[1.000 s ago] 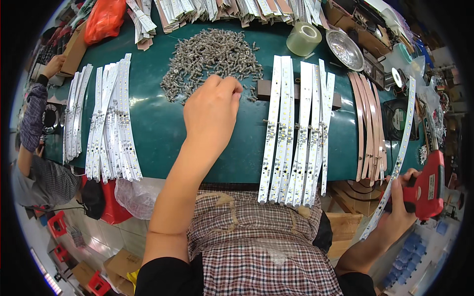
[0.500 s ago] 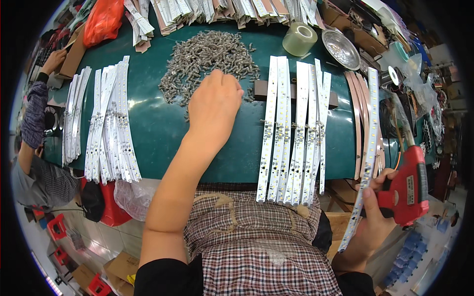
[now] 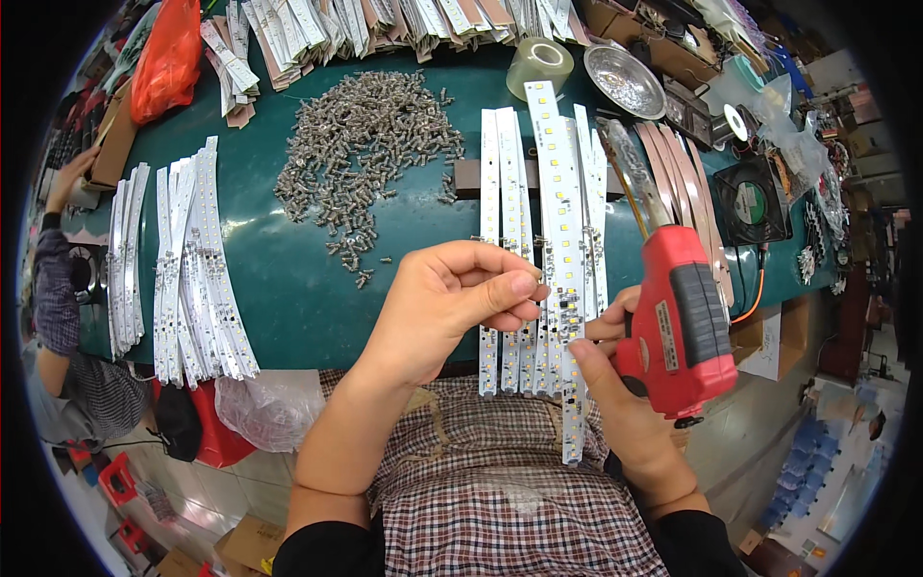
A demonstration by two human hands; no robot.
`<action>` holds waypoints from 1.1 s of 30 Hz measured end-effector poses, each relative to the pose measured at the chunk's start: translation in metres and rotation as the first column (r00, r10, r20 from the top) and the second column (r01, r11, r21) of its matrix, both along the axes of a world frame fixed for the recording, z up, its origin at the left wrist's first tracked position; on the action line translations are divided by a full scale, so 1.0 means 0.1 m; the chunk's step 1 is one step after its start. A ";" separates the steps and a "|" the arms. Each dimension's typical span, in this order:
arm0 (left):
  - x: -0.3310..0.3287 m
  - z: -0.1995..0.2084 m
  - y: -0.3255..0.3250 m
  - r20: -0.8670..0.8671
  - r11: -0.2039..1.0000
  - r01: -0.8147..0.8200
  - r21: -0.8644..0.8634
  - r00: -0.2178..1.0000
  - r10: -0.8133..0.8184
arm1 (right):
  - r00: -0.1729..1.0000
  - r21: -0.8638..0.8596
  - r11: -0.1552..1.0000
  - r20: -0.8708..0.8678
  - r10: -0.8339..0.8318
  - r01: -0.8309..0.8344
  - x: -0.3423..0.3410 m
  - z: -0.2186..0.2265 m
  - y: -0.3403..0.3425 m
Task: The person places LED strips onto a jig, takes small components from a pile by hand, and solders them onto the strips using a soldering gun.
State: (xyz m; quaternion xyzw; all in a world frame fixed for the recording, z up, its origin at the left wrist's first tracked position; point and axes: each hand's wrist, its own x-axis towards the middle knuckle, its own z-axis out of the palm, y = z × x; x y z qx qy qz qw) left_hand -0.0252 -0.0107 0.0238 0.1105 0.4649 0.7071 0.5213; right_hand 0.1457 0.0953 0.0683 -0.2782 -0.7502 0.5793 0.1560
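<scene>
My left hand (image 3: 447,303) is closed in a pinch beside the LED strip. A tiny electronic component, mostly hidden by the thumb and fingertips, is in the pinch. Gripped in my right hand (image 3: 625,385) are a red and black soldering gun (image 3: 678,327) and one white LED strip (image 3: 558,192). The strip stands lengthwise, with its lower end toward my body, and the gun's metal nozzle points away from me. Behind the held strip lie several similar LED strips (image 3: 490,212). A loose heap of small cylindrical metal components (image 3: 361,144) covers part of the green table (image 3: 279,308).
Stacked LED strips (image 3: 197,279) lie at the left, with more boards (image 3: 336,29) along the back. A clear tape roll (image 3: 540,67), a metal bowl (image 3: 625,82) and a small black fan (image 3: 752,202) stand at the right. Another person's hand (image 3: 72,178) is at far left.
My left hand has left the component heap and moved right and nearer to the strip. My right hand has brought the soldering gun and LED strip leftward, in front of me.
</scene>
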 end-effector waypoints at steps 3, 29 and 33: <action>0.02 0.00 0.00 0.009 1.000 0.023 -0.009 1.000 -0.023 | 1.000 -0.004 1.000 -0.008 0.001 -0.001 -0.02 -0.03 -0.01; 0.08 -0.02 0.00 -0.010 0.999 0.047 -0.012 0.999 -0.047 | 0.996 -0.091 0.992 -0.016 -0.083 0.082 -0.01 -0.06 -0.06; 0.12 -0.01 -0.01 -0.041 1.000 0.003 -0.029 0.999 -0.004 | 0.999 -0.066 0.997 0.030 -0.030 0.032 -0.02 -0.04 -0.05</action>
